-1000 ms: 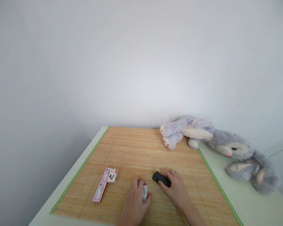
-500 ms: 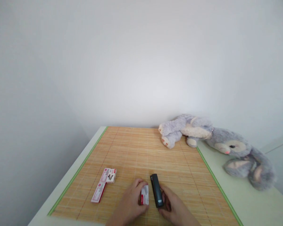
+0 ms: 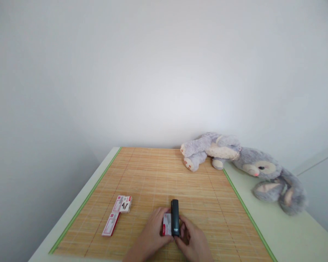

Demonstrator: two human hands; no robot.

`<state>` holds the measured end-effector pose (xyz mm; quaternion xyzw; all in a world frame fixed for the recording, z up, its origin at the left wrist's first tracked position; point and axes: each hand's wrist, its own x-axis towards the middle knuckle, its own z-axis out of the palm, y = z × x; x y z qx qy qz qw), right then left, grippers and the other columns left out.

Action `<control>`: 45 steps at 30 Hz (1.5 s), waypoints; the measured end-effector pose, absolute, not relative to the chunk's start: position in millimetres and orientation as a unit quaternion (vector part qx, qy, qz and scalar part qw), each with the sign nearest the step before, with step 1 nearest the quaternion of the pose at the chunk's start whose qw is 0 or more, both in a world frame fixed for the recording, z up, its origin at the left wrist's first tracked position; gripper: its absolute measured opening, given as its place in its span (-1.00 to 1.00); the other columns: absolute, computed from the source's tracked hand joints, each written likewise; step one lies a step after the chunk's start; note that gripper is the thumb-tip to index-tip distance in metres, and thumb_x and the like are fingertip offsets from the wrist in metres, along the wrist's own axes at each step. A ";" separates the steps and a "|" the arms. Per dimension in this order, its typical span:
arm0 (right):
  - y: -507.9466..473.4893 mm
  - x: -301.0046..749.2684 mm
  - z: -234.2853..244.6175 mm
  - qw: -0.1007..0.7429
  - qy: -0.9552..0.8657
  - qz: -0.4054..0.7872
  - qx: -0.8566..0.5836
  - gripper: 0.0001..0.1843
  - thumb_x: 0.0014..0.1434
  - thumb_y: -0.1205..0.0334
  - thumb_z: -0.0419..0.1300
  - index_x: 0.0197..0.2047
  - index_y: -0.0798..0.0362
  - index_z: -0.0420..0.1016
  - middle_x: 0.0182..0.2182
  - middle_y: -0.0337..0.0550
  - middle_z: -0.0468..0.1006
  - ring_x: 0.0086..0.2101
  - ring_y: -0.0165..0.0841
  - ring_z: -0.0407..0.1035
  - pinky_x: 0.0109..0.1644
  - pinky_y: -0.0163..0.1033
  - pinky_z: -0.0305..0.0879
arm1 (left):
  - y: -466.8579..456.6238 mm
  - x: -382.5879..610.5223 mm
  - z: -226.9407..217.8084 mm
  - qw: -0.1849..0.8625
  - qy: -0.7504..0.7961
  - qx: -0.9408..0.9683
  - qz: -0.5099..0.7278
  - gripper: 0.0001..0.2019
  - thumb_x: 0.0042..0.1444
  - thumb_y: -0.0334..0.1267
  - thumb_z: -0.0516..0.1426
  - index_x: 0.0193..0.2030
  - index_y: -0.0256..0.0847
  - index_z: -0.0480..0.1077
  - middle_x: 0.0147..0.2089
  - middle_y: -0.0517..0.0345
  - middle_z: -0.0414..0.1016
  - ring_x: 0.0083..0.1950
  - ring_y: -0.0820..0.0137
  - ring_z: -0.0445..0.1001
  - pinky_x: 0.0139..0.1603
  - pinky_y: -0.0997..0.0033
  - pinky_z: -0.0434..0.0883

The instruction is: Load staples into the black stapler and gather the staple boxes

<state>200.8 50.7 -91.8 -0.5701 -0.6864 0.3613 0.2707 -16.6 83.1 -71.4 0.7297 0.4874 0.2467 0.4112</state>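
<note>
Near the front of the bamboo mat, my left hand grips a small white-and-red box between thumb and fingers. Right beside it stands a black stapler, its long side against or very close to the box. My right hand holds the stapler's near end from the right, fingers curled. Farther left lie small boxes in a cluster: a white-and-red box with a dark picture, a flat white-and-pink box and another flat box, touching one another.
A bamboo mat with green edges covers much of the pale table. A grey plush rabbit lies on its side across the mat's back right corner and the table. Behind is a plain wall.
My right hand has brought the stapler left, up to the box in my left hand, and turned it straighter. The whole view has shifted slightly.
</note>
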 end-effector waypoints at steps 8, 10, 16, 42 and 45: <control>46.3 203.1 -95.9 0.292 -0.684 0.362 -0.562 -0.18 0.14 0.23 0.25 0.46 0.01 0.20 -0.28 -0.21 0.55 -0.27 -0.23 0.50 -0.14 -0.19 0.42 | 81.3 -17.3 -63.0 0.406 0.492 0.731 0.241 -0.06 -0.16 -0.22 0.42 0.42 -0.02 0.24 0.42 -0.04 0.27 0.42 0.07 0.26 0.47 0.09 0.23; 42.3 205.0 -105.1 0.306 -0.679 0.354 -0.565 -0.05 0.13 0.21 0.26 0.54 -0.01 0.02 -0.23 -0.20 0.54 -0.25 -0.22 0.51 -0.14 -0.19 0.44 | 82.2 -29.9 -60.3 0.379 0.516 0.729 0.242 0.02 -0.18 -0.17 0.45 0.47 0.01 0.18 0.48 -0.05 0.17 0.48 0.03 0.19 0.51 0.03 0.18; 35.0 214.5 -142.6 0.340 -0.680 0.343 -0.552 -0.09 0.24 0.10 0.19 0.57 -0.01 -0.06 -0.19 -0.16 0.51 -0.36 -0.27 0.47 -0.30 -0.22 0.43 | 97.5 -131.7 -64.4 0.183 0.633 0.696 0.286 -0.34 0.11 -0.15 0.25 0.38 0.06 0.29 0.40 0.05 0.27 0.42 0.10 0.25 0.49 -0.02 0.18; 40.2 209.5 -109.9 0.322 -0.697 0.337 -0.545 -0.07 0.12 0.19 0.26 0.53 -0.06 0.11 -0.11 -0.10 0.63 -0.17 -0.16 0.56 0.03 -0.12 0.53 | 77.9 -14.5 -33.8 0.387 0.607 0.643 0.261 -0.44 -0.06 -0.34 0.19 0.17 -0.12 0.41 0.11 0.03 0.39 0.06 0.26 0.50 0.18 0.26 0.44; 41.4 209.7 -107.1 0.297 -0.705 0.347 -0.543 -0.08 0.10 0.25 0.24 0.52 -0.08 0.15 0.15 -0.02 0.58 0.08 -0.10 0.51 0.25 -0.05 0.42 | 71.1 -6.8 -49.6 0.436 0.582 0.637 0.253 -0.41 -0.08 -0.33 0.24 0.18 -0.13 0.38 0.18 0.00 0.33 0.14 0.24 0.47 0.22 0.27 0.43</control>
